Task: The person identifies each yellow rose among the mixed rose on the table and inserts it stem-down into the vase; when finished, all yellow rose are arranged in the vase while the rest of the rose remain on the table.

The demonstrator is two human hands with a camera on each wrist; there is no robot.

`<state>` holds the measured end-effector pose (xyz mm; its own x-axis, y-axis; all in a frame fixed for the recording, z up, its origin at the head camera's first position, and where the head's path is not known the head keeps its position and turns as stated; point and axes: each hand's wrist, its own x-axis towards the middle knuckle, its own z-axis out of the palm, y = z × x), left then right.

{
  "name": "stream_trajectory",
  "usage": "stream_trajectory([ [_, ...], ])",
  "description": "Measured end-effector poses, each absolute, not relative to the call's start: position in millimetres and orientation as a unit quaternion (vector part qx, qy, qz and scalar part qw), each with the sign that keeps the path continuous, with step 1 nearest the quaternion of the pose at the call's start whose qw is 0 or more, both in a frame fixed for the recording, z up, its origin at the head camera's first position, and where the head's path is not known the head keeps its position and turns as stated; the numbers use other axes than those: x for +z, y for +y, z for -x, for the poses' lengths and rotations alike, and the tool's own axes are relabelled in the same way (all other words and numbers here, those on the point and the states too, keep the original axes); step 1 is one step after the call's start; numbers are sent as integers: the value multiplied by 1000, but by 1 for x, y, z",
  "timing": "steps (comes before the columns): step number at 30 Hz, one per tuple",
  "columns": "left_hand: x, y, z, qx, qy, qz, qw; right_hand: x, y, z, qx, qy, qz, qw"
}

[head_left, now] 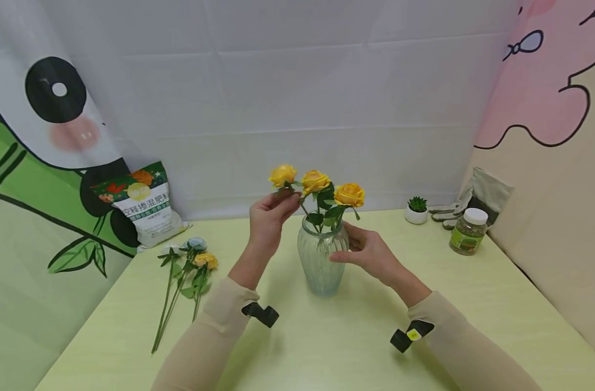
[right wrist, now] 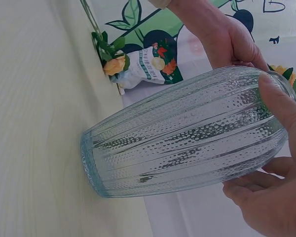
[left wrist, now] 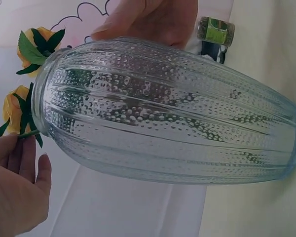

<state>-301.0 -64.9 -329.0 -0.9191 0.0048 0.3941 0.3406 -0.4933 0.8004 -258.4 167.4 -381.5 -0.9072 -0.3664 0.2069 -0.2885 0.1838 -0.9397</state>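
Note:
A ribbed, pale-blue glass vase (head_left: 321,266) stands upright on the table. Three yellow roses rise above its rim: a left rose (head_left: 282,176), a middle rose (head_left: 315,182) and a right rose (head_left: 349,195). My left hand (head_left: 271,217) pinches the left rose's stem just below the bloom, also visible beside the rim in the left wrist view. With thumb and fingers around the upper side of the vase, my right hand (right wrist: 281,182) holds it. Stems show blurred through the textured glass.
Loose artificial flowers (head_left: 199,259) lie on the left of the table (head_left: 375,347), near a printed bag (head_left: 148,209). At the back right are a small potted succulent (head_left: 417,210), grey gloves (head_left: 480,195) and a white-lidded jar (head_left: 468,232).

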Motion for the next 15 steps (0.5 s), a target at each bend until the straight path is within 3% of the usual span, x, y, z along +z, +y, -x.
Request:
stream_trajectory([
  [15, -337, -58, 299, -770, -619, 146, 54, -382, 167, 258, -610, 760, 222, 33],
])
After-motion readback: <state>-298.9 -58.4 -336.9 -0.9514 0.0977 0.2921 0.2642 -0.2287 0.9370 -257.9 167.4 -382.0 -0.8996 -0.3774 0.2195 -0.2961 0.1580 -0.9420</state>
